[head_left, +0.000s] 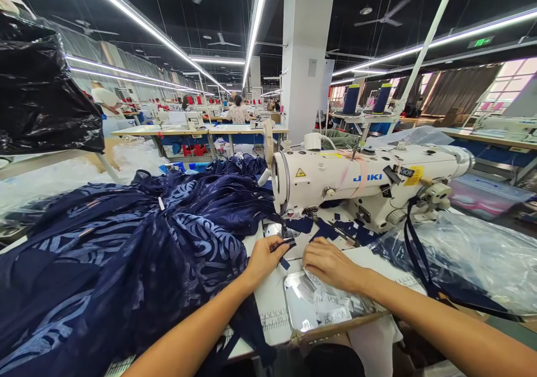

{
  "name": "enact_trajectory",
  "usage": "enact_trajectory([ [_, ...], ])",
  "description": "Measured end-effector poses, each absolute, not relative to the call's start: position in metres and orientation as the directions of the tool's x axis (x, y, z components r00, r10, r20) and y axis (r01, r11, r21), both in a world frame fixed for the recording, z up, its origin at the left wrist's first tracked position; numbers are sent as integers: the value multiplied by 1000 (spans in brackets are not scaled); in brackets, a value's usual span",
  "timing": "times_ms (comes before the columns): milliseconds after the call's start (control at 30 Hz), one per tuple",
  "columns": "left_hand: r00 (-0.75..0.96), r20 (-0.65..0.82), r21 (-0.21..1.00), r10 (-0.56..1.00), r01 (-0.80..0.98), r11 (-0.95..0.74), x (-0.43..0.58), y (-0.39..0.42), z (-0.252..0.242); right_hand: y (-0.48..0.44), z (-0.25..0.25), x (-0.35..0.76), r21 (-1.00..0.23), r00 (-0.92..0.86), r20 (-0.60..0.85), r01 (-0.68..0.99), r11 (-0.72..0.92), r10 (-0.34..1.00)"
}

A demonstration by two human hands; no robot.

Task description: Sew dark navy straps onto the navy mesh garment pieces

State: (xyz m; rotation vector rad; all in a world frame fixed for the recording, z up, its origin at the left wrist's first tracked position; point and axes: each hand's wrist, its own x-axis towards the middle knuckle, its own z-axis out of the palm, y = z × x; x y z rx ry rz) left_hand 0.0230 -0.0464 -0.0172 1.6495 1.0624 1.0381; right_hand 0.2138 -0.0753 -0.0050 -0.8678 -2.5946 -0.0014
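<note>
My left hand pinches the end of a narrow navy fabric strip just in front of the sewing machine's needle area. My right hand is to the right of it, fingers curled together above a metal tray; what they hold, if anything, is hidden. White printed labels lie loose in the tray, some right below the right hand. A white JUKI sewing machine stands behind both hands. A large heap of navy patterned sheer garments spreads to the left of my left arm.
Navy fabric scraps and dark tweezers lie beneath the machine arm. Clear plastic bags and a hanging navy strap are at the right. A black plastic bag stands at upper left; other worktables and people are farther back.
</note>
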Motion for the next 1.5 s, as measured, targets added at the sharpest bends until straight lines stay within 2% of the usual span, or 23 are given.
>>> enact_trajectory([
  [100, 296, 133, 976, 946, 126, -177, 23, -46, -17, -73, 2, 219, -584, -448, 421, 532, 614, 789],
  [167, 306, 99, 986, 947, 101, -136, 23, -48, -16, -72, 6, 219, -847, -277, 311, 352, 397, 909],
  [200, 310, 81, 989, 947, 94, -115, 23, -48, -16, -72, 8, 217, -926, -226, 238, 241, 291, 944],
  [267, 309, 51, 994, 950, 77, -78, 22, -51, -13, -74, 9, 209, -990, -176, 122, 43, 131, 977],
  [333, 298, 44, 996, 953, 55, -63, 22, -53, -9, -76, 10, 197, -996, -145, 58, -82, 47, 988],
  [433, 290, 37, 998, 956, 41, -51, 22, -58, -2, -75, 10, 179, -988, -118, 33, -153, 15, 992],
  [833, 173, -57, 998, 983, 34, 52, 20, -66, 13, -64, 11, 154, -991, 11, 120, -51, 120, 993],
  [1067, 141, -82, 996, 987, -19, 85, 20, -65, 11, -66, 13, 153, -992, -16, 78, -104, 76, 997],
  [1233, 169, -103, 994, 980, -12, 106, 19, -65, 14, -67, 16, 160, -997, -77, 42, -73, 37, 996],
  [1400, 210, -106, 994, 972, 33, 101, 20, -64, 17, -67, 8, 161, -994, -111, 78, -81, 69, 991],
  [1500, 281, -112, 990, 953, 112, 84, 14, -63, 20, -65, 4, 170, -992, -202, 129, -23, 127, 971],
])
